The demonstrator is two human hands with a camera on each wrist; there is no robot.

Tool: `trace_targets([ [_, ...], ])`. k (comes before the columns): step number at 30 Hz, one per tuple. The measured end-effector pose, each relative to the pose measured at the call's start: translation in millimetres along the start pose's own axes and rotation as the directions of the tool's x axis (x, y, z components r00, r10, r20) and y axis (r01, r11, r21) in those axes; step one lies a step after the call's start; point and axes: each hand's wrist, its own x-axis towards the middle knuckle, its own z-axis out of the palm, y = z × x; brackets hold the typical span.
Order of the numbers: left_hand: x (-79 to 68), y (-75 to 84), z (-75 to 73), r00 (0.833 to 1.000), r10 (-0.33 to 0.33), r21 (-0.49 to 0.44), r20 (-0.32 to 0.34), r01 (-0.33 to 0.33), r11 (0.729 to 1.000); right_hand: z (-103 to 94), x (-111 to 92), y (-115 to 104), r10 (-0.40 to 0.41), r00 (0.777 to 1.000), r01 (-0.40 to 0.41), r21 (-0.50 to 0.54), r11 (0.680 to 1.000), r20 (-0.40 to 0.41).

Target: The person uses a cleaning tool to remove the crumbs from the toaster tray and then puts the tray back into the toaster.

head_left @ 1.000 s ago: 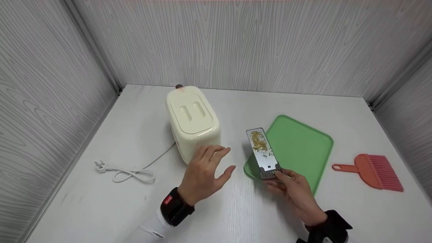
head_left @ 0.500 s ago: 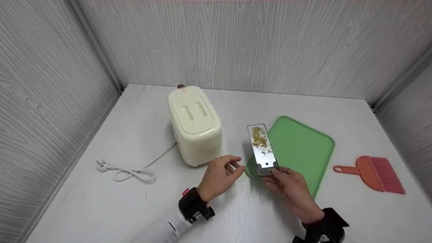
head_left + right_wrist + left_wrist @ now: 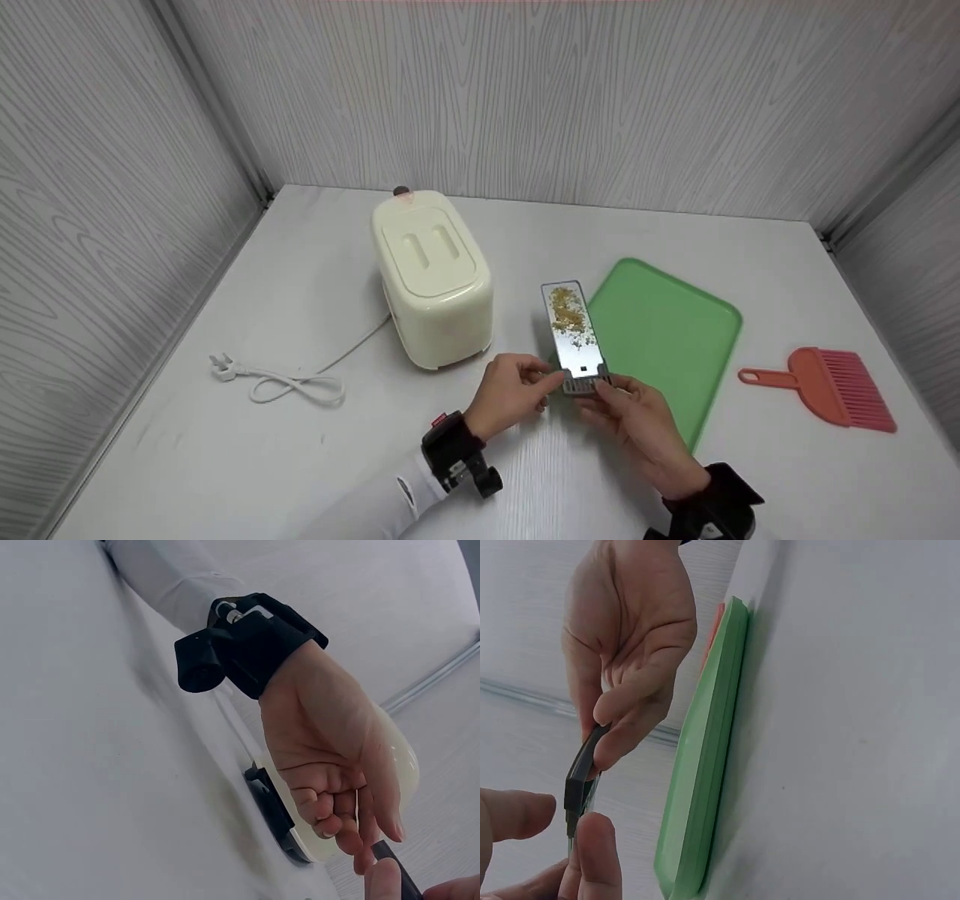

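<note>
My right hand grips the dark grey slotted end of a narrow shiny crumb tray, thumb on top and fingers beneath. Golden crumbs lie over its far half, and it is held up beside a green tray. My left hand is at the left corner of the same slotted end. In the left wrist view its thumb stands slightly apart from the crumb tray, while a fingertip is close against it on the other side.
A cream toaster with a lid stands left of the hands. Its white cord and plug lie on the table at left. An orange brush with pinkish bristles lies at the right. Grey wood-grain panels enclose the table.
My left hand has moved right and down from in front of the toaster to the crumb tray's corner, its fingers drawing in. The right hand has shifted slightly left, still gripping the crumb tray.
</note>
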Motion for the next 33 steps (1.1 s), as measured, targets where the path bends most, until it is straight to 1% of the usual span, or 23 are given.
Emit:
trace_targets([
  [3, 1.9, -0.1, 2.9, 0.999, -0.033, -0.006, -0.004, 0.033, 0.999, 0.9, 0.6, 2.5, -0.004, 1.0, 0.004, -0.011, 1.0, -0.001],
  [6, 3.2, 0.1, 5.0, 0.998, -0.055, -0.032, -0.004, 0.055, 0.998, 1.6, 1.4, 4.9, -0.007, 1.0, 0.007, -0.018, 1.0, -0.004],
  [11, 2.6, 3.9, 4.4, 0.996, -0.093, -0.116, 0.008, 0.093, 0.989, 0.5, 2.9, 5.8, 0.001, 1.0, 0.0, -0.01, 1.0, 0.013],
  [14, 1.8, 6.1, 2.2, 0.994, -0.103, -0.16, 0.02, 0.105, 0.982, -3.4, 4.3, 4.2, 0.01, 1.0, -0.01, -0.005, 1.0, 0.028],
  [17, 1.1, 7.2, -0.2, 0.994, -0.109, -0.189, 0.03, 0.113, 0.975, -7.7, 5.4, 1.3, 0.014, 0.999, -0.014, -0.022, 1.0, 0.04],
  [21, -0.6, 7.2, -3.2, 0.993, -0.115, -0.202, 0.04, 0.121, 0.972, -12.7, 7.5, -3.8, 0.005, 0.998, 0.0, -0.064, 0.998, 0.067],
  [26, -2.2, 6.3, -7.1, 0.993, -0.102, -0.199, 0.056, 0.111, 0.974, -18.0, 10.1, -9.3, -0.007, 0.993, 0.021, -0.112, 0.993, 0.119],
  [30, -4.4, 5.9, -9.2, 0.994, -0.093, -0.19, 0.059, 0.103, 0.976, -21.2, 11.4, -10.1, -0.013, 0.991, 0.037, -0.173, 0.984, 0.136],
  [33, -5.3, 4.2, -8.7, 0.994, -0.097, -0.185, 0.053, 0.105, 0.977, -21.1, 11.9, -9.1, -0.024, 0.992, 0.05, -0.209, 0.977, 0.125],
])
